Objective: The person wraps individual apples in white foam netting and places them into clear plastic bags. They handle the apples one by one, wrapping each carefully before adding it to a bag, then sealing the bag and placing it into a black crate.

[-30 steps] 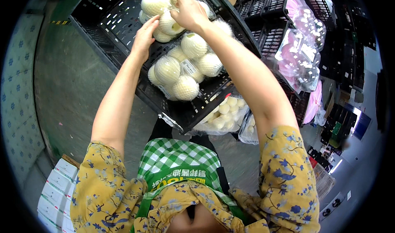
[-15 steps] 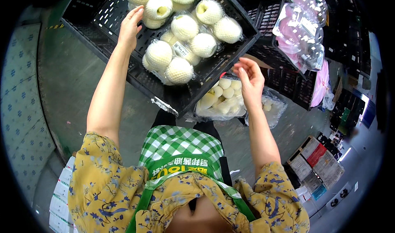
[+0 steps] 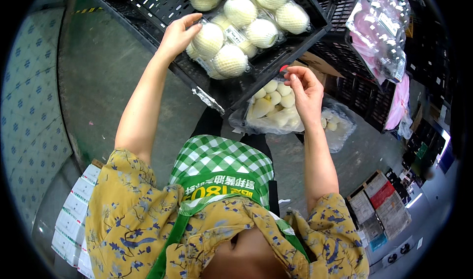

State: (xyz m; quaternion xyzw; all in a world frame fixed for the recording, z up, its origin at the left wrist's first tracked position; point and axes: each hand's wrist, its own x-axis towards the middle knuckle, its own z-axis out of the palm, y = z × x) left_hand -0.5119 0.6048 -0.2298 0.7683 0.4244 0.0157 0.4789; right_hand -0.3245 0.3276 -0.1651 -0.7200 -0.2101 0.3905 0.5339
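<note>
A black slatted plastic crate (image 3: 290,57) holds clear-wrapped packs of round, pale yellow-green fruits in foam nets (image 3: 241,10). My left hand (image 3: 176,38) is over the crate's near-left side, its fingers stretched and thumb apart, beside the nearest pack (image 3: 230,61). Whether the fingertips touch that pack I cannot tell. Just outside the crate's right edge is my right hand (image 3: 308,93), with fingers curled in toward the thumb. Anything between those fingertips is too small to make out. A small red thing (image 3: 284,68) shows right by them, apparently behind.
Below the crate, a clear plastic bag of pale round produce (image 3: 271,104) lies near my feet, with another bag (image 3: 340,126) to its right. Stacked black crates (image 3: 362,94) at the right carry clear packs over pink wrapping (image 3: 377,37). White boxes (image 3: 74,220) stand lower left.
The view has shifted, so crate and bags appear higher and further right. My left hand has moved along the crate toward the nearest pack. My right hand's fingers have curled in more.
</note>
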